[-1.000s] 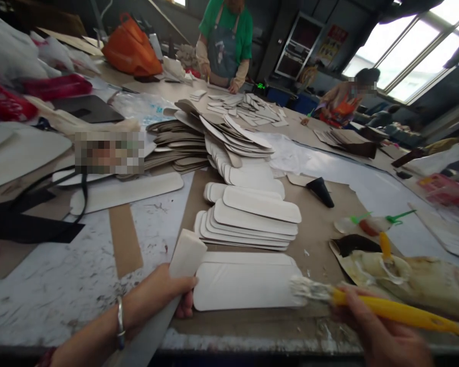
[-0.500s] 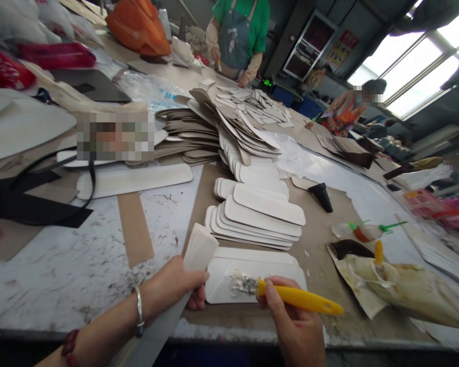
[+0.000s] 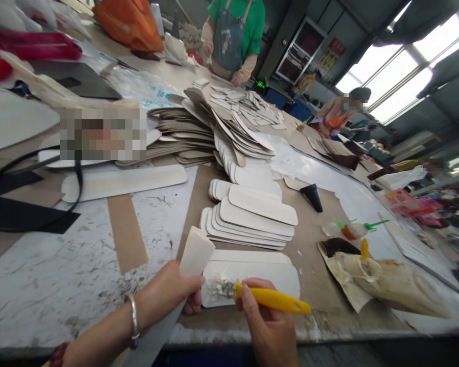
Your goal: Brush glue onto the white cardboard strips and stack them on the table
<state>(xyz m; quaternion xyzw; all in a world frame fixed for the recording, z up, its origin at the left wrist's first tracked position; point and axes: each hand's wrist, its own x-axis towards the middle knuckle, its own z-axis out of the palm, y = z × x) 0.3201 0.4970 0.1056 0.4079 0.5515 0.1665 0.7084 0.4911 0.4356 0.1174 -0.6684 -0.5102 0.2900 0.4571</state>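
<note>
My right hand (image 3: 270,316) grips a yellow-handled brush (image 3: 275,299), its bristles coated in white paste. The bristles touch the left part of a white rounded panel (image 3: 260,280) lying flat before me. In my left hand (image 3: 176,290) is a bundle of long white strips (image 3: 197,250), whose lower ends hang down past the wrist. That hand's fingertips rest by the panel's left edge. Behind the panel lies an overlapping row of similar white panels (image 3: 252,216), fanned out toward the back.
Curved pieces form a tall pile (image 3: 187,132) at the back. To the right lie a black cone (image 3: 312,198), a small bottle with a green tip (image 3: 354,230) and a paste-stained container (image 3: 401,285). A black strap (image 3: 78,178) is at left. A person in an apron (image 3: 229,46) stands across.
My right hand has drawn the brush leftward over the panel, close to my left hand. My left hand still holds the strips. The whole view has shifted slightly.
</note>
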